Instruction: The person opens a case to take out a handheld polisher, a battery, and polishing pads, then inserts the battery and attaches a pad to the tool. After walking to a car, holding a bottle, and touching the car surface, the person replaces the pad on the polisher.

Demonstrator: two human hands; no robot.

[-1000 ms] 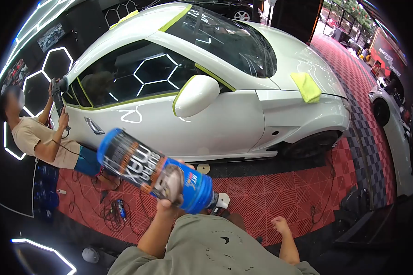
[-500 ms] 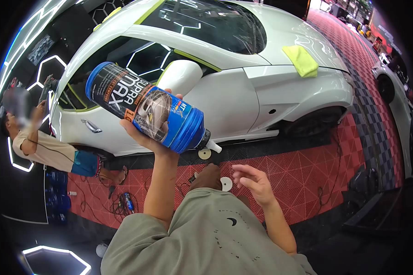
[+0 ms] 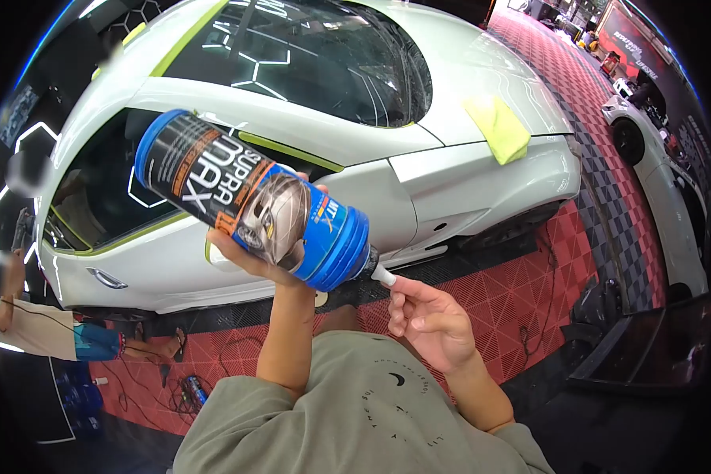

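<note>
1. Blue-and-black bottle [image 3: 249, 201], tilted with its white nozzle [image 3: 383, 276] lowest, before the white car [image 3: 385, 189], could slip if the hold loosens, or drip if liquid runs.
2. Left hand [image 3: 267, 270]: fingers wrapped around the bottle.
3. Right hand [image 3: 436, 324]: fingers half open, grasping nothing; index tip touches the nozzle.

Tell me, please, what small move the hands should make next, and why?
Probably a light squeeze of the Supra Max bottle by the left hand: the bottle is tilted with its white nozzle tip pointing downward, and the right hand has its index finger at that tip.
</note>
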